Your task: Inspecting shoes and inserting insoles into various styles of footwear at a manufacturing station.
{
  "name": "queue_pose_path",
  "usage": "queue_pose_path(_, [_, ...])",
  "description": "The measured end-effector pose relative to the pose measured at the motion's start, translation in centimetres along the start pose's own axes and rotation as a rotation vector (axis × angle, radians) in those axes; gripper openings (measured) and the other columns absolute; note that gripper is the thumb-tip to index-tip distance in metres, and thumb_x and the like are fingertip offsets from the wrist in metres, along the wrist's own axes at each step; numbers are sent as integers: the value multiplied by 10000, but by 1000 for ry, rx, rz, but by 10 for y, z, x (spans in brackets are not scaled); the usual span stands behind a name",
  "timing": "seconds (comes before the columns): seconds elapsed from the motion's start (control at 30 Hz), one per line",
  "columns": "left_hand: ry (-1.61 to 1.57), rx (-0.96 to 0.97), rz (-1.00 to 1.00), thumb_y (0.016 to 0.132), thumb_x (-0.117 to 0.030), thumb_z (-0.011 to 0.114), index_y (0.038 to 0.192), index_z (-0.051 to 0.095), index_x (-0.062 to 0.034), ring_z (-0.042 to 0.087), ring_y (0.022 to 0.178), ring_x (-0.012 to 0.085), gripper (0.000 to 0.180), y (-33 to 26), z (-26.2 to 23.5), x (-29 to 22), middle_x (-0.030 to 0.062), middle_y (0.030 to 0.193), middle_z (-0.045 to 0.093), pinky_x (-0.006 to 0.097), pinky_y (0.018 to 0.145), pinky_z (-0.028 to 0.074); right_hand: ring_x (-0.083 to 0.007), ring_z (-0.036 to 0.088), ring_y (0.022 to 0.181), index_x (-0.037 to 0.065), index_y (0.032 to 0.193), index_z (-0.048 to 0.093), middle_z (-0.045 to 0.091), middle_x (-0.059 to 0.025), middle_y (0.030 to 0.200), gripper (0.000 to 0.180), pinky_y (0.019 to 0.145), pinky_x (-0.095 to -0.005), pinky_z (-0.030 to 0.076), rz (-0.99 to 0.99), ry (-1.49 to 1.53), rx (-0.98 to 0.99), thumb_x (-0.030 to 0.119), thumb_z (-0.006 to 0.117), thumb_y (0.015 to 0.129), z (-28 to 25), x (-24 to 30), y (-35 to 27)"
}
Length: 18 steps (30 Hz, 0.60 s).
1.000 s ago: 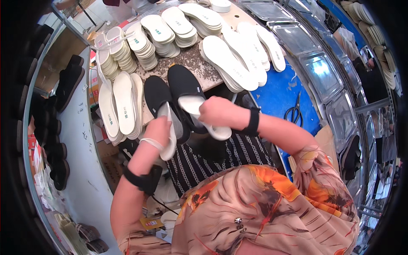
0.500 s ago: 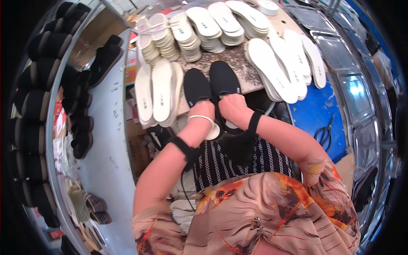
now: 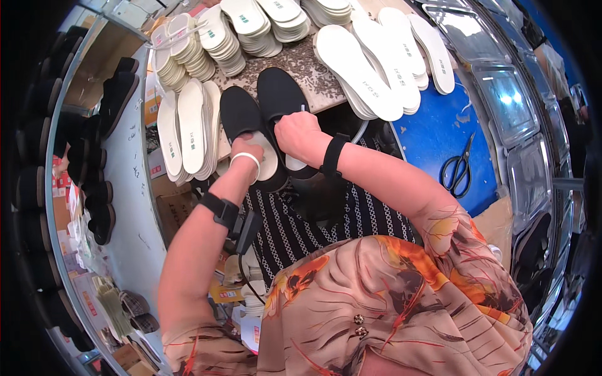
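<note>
Two black slip-on shoes (image 3: 240, 111) lie side by side at the table's front edge, toes pointing away from me. My left hand (image 3: 246, 149) reaches into the left shoe's opening, its fingers largely hidden inside. A pale insole (image 3: 268, 161) shows in that shoe beside the hand. Curled closed, my right hand (image 3: 300, 133) grips the side of the right shoe (image 3: 280, 94) at its opening. A thin pale tip sticks up behind the right knuckles; I cannot tell what it is. Part of another pale insole (image 3: 296, 164) shows in the right shoe's heel.
White insole stacks (image 3: 246, 25) line the table's back, with more insoles at left (image 3: 194, 128) and right (image 3: 357, 69). Black scissors (image 3: 459, 166) lie on a blue board (image 3: 426, 138). Black shoes (image 3: 119, 103) fill the left shelf; clear plastic trays (image 3: 501, 81) stand at right.
The whole view has shifted, so everything sits further left. My left hand has drawn back in the left shoe, baring more of its insole. My right hand is still at the right shoe.
</note>
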<state>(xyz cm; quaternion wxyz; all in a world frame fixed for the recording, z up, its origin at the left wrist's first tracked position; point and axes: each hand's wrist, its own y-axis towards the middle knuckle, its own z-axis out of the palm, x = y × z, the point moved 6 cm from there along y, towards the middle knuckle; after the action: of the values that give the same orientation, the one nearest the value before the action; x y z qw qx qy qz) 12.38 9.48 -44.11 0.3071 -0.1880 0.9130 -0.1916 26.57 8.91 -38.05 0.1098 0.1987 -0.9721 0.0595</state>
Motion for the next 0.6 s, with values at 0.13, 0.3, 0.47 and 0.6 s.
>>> queue_pose_path(0.13, [112, 3, 185, 674, 13, 593, 1139, 498, 6, 576, 969, 281, 475, -13, -11, -20, 165, 1055, 577, 339, 839, 454, -275, 657, 741, 57, 779, 686, 664, -132, 780, 183, 616, -359, 519, -115, 45, 75, 136, 525, 746, -7, -10, -7])
queue_pose_path(0.3, [735, 333, 321, 654, -155, 705, 1261, 351, -8, 567, 1016, 331, 718, -30, -9, -36, 255, 1098, 555, 378, 845, 472, -295, 641, 827, 26, 821, 688, 666, -144, 819, 219, 712, -377, 504, -348, 25, 597, 136, 599, 653, -1, -20, -5])
queue_pose_path(0.47, [1115, 163, 363, 824, -153, 559, 974, 613, -5, 643, 873, 276, 218, -32, 2, -59, 189, 993, 634, 384, 728, 520, -229, 655, 768, 119, 796, 700, 675, -57, 796, 143, 583, -362, 499, -372, -499, 222, 199, 632, 699, 56, 24, 2])
queue_pose_path(0.6, [151, 500, 62, 794, -284, 590, 942, 614, 39, 651, 614, 194, 356, -22, -29, -53, 175, 831, 648, 332, 550, 535, -254, 637, 690, 71, 781, 678, 651, -120, 737, 225, 603, -368, 500, -359, -6, 175, 282, 608, 748, -30, 1, -9])
